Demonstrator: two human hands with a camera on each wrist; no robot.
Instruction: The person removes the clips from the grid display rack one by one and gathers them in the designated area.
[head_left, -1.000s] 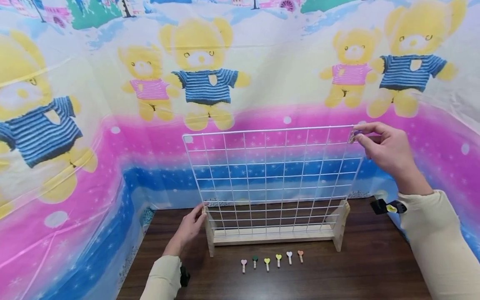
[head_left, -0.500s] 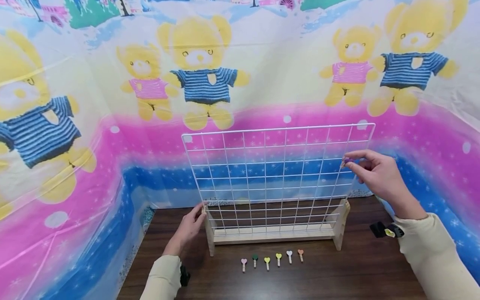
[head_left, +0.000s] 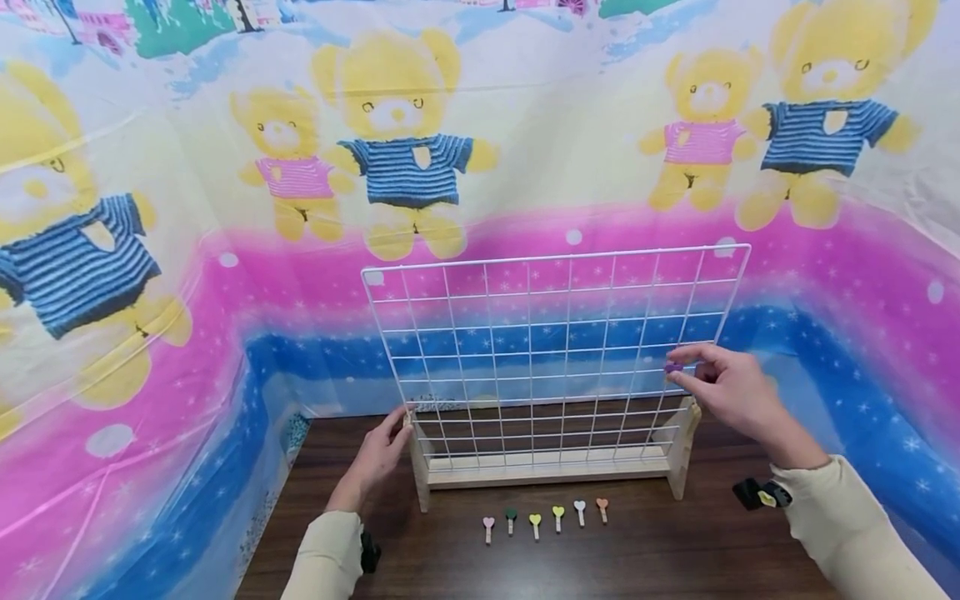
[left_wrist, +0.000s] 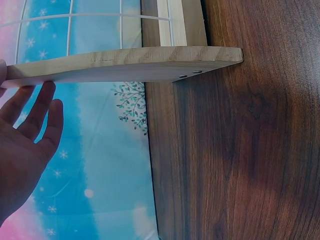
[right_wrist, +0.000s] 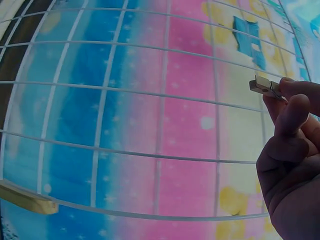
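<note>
A white wire grid panel (head_left: pixel 530 317) stands upright in a wooden stand (head_left: pixel 547 479) on the table. My left hand (head_left: pixel 377 454) holds the top of the stand's left side piece (left_wrist: pixel 120 62), with thumb and fingers at its edge in the left wrist view. Between thumb and fingertips, my right hand (head_left: pixel 731 387) pinches a small wooden clothespin (right_wrist: pixel 264 86) with a purple top (head_left: pixel 673 367). In the head view the clothespin overlaps the right part of the grid, below mid-height. Its wooden tip sticks out past the fingers in the right wrist view.
In front of the stand lies a row of small heart-topped clothespins: pink (head_left: pixel 488 529), dark green (head_left: pixel 511 521), two yellow (head_left: pixel 536 525), white (head_left: pixel 580 512) and orange (head_left: pixel 603 509). A printed bear cloth (head_left: pixel 570 158) hangs behind the dark wood table (head_left: pixel 637 558).
My right hand has moved down and slightly left with the clothespin, from the grid's top right corner to lower on its right side. The left hand stays at the stand.
</note>
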